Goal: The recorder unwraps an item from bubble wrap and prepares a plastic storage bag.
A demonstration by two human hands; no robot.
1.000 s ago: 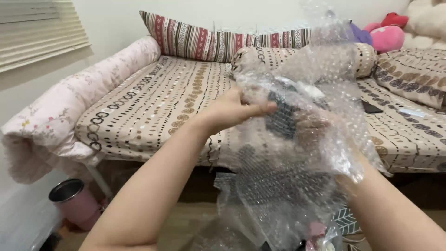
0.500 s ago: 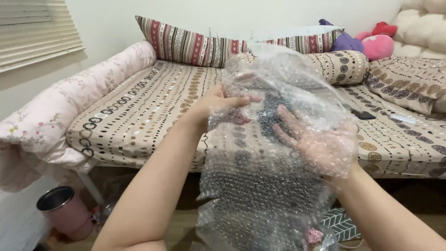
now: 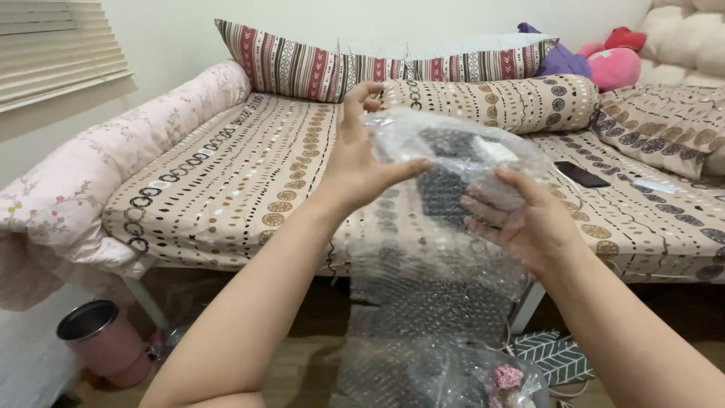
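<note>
Bubble wrap (image 3: 442,249) gripped by curled fingers (image 3: 483,215) of both hands.

left hand (image 3: 361,162) raised, right hand (image 3: 529,223) cupped

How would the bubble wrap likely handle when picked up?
Probably floppy: the bubble wrap hangs limp below the left hand and right hand. Likely light, as thin clear film. The dark object inside looks cushioned.

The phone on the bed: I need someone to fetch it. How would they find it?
Start at the bed and go to its right half, just past the hands. The phone lies flat on the patterned cover, a plain black slab among beige dots.
</note>
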